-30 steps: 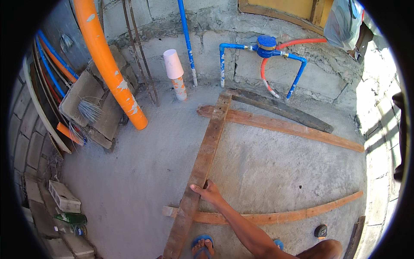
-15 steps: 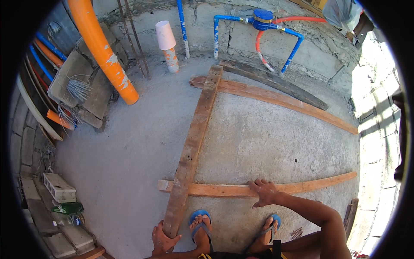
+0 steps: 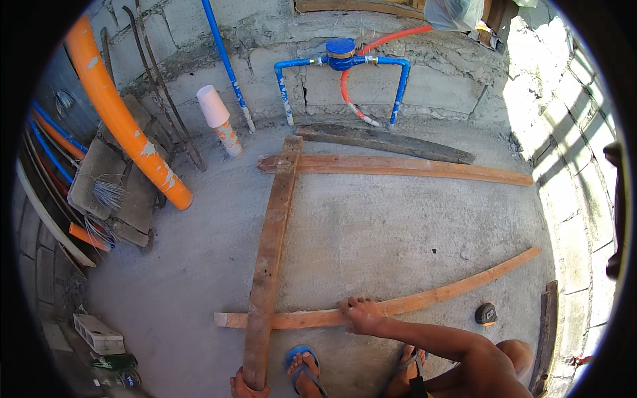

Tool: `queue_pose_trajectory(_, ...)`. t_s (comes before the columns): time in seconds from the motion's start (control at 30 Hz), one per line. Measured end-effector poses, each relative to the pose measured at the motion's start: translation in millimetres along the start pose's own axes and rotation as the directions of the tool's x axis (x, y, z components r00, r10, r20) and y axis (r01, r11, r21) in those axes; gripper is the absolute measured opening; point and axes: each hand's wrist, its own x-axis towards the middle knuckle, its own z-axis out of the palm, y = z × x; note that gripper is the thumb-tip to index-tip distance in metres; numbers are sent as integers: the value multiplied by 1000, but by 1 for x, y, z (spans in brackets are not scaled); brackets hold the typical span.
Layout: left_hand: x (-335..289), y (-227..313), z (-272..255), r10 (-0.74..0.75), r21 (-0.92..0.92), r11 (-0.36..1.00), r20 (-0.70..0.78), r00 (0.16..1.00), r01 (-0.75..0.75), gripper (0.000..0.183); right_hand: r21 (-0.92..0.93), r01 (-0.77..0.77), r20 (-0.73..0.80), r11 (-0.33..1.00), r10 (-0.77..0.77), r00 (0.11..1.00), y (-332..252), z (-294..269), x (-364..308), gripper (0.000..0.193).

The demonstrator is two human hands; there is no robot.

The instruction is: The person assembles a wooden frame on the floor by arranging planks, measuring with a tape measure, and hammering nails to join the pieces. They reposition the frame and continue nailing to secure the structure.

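A long brown wooden plank (image 3: 271, 245) lies crosswise over the left ends of two reddish wooden strips on the concrete floor. My left hand (image 3: 249, 387) is closed around its near end, partly cut off by the lower edge of the picture. The nearer strip (image 3: 431, 296) runs to the right and appears curved in this lens. Over it, right of the crossing, my right hand (image 3: 361, 314) grips with curled fingers. The farther strip (image 3: 411, 167) lies beneath the plank's far end, with neither hand on it.
A dark weathered board (image 3: 391, 144) lies by the back wall, below a blue water meter (image 3: 341, 54) on pipes. Orange pipe (image 3: 133, 142) and concrete blocks (image 3: 103, 176) stand left. A tape measure (image 3: 486, 314) sits right; bottles (image 3: 116, 362) and a hollow block (image 3: 99, 333) lie lower left.
The view has shifted, and the tape measure now shows. My right hand's fingers, spread before, are now curled over the nearer strip. My left hand still holds the plank's end.
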Motion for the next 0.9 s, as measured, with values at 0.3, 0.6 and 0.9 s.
queue_pose_trajectory(0.3, 24, 3, -27, -48, -4, 999, -9, 999, 48, 107, 152, 39, -43, 988, -33, 999, 84, -156, 69, 79)
queue_pose_trajectory(0.6, 104, 85, -1, 43, 99, 994, 3, 999, -43, 108, 43, 115, 380, 992, -123, 917, 43, -51, 12, 92)
queue_pose_trajectory(0.9, 93, 110, 19, -122, 9, 992, -157, 980, 125, 79, 222, 150, -321, 963, -73, 944, 43, 27, 0, 64)
